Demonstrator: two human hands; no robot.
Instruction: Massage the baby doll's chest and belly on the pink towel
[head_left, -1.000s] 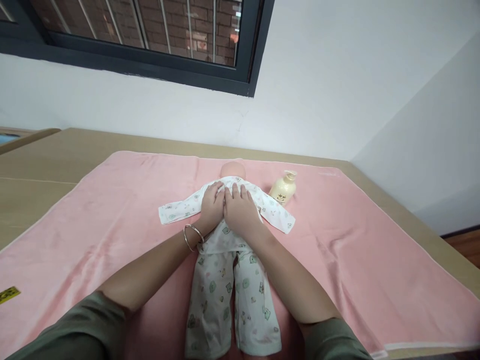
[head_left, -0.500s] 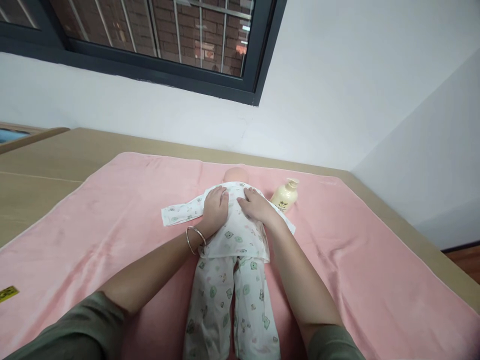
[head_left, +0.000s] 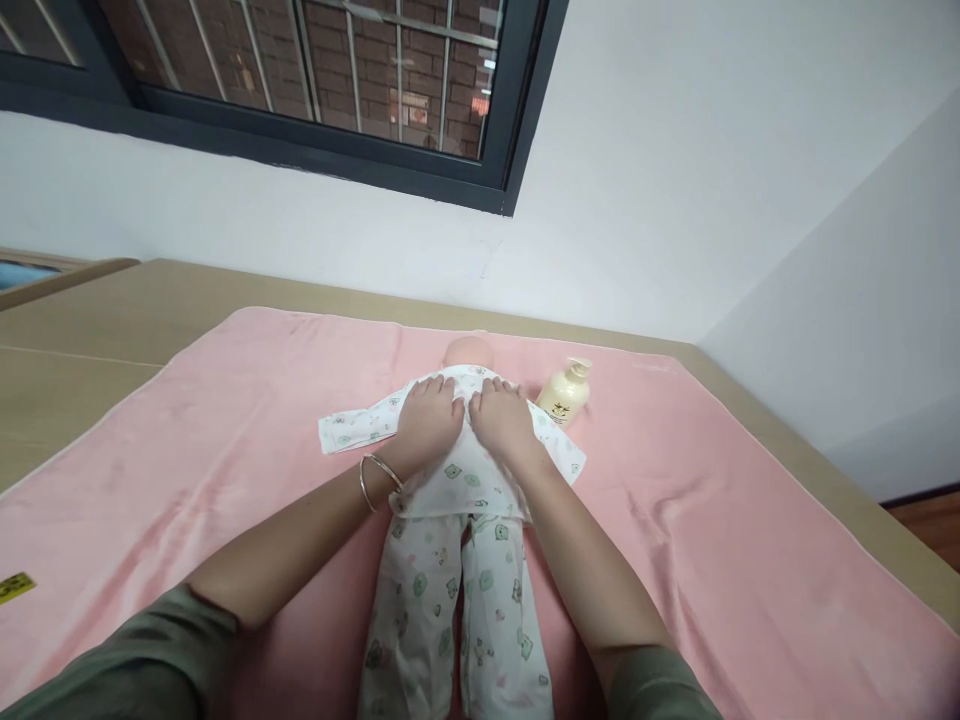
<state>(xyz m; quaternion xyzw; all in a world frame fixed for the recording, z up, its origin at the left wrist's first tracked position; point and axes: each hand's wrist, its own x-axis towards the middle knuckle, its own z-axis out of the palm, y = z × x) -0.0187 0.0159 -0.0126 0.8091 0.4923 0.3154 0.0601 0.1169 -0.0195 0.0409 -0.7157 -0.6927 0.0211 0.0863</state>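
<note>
A baby doll (head_left: pixel 466 353) lies face down on a pink towel (head_left: pixel 225 430), dressed in a white printed top (head_left: pixel 465 480) and matching trousers (head_left: pixel 450 610). My left hand (head_left: pixel 430 418), with a metal bangle at the wrist, rests flat on the left side of the doll's upper back. My right hand (head_left: pixel 502 420) lies flat on the right side, next to the left one. Fingers of both hands are spread and point toward the doll's head. Neither hand grips anything.
A cream pump bottle (head_left: pixel 565 393) stands on the towel just right of the doll's shoulder. The towel covers a wooden table (head_left: pixel 90 320) against a white wall under a dark-framed window. A yellow tag (head_left: pixel 16 587) lies at the towel's left edge.
My hands were pressed together on the doll's back, then slid apart to the sides; now they have come nearer again at the upper back. The view shifted slightly.
</note>
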